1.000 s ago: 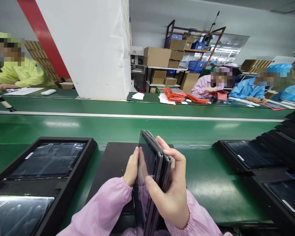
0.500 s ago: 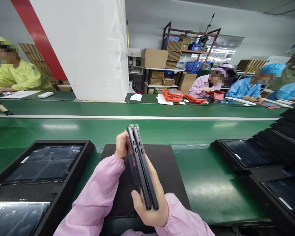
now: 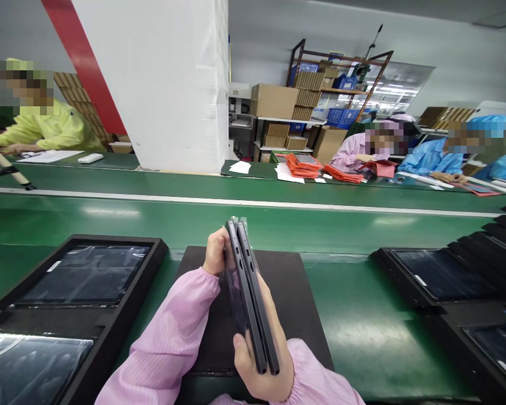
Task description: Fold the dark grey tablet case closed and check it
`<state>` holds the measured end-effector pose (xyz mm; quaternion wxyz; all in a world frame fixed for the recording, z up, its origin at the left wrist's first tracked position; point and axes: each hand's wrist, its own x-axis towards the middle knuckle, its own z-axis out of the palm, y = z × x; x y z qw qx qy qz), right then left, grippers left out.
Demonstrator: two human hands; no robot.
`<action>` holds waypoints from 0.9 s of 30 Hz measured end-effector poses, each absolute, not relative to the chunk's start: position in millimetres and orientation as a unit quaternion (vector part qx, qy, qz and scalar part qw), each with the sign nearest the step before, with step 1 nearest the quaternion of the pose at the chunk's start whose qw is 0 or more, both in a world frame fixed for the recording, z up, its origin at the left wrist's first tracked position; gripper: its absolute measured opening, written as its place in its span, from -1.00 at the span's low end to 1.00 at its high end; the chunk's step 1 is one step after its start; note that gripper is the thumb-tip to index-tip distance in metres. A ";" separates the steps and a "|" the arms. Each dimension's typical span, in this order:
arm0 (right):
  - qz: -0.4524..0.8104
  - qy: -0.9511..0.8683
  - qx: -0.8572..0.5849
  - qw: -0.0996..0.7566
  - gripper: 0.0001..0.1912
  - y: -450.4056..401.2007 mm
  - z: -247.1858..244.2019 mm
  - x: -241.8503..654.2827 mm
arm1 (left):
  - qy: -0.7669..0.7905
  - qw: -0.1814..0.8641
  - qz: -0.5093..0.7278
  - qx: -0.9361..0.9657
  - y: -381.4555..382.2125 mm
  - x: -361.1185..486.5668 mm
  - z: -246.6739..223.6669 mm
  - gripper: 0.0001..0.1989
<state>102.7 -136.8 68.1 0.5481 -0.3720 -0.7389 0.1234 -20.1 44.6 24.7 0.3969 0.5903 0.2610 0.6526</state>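
I hold two tablets (image 3: 248, 292) on edge, back to back, above the black mat (image 3: 295, 292) at the bench's near edge: left hand (image 3: 216, 256) clasping the top, right hand (image 3: 259, 368) the bottom (both bagged). Squaring them seems the step; next, lay them flat.

left tray (image 3: 34, 360) cropped, faces blurred (co-workers)

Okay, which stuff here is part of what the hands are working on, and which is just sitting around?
In hand:
two tablets, held on edge together
left hand
right hand
black mat beneath them

Lying about:
left tray with bagged tablets
right trays
orange stacks
cardboard boxes
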 end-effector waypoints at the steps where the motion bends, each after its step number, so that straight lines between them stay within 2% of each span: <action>1: 0.120 -0.737 -0.377 0.548 -0.13 -137.3 68.0 102.4 | 0.256 0.392 0.661 0.587 44.0 -19.0 24.8 -0.36; 11: 0.129 -0.734 -0.377 0.551 -0.15 -136.1 68.5 101.0 | 0.243 0.387 0.680 0.574 40.0 -13.5 29.8 -0.35; 27: 0.092 -0.713 -0.388 0.577 -0.18 -136.3 77.0 96.1 | 0.261 0.418 0.644 0.585 24.0 -8.6 47.7 -0.28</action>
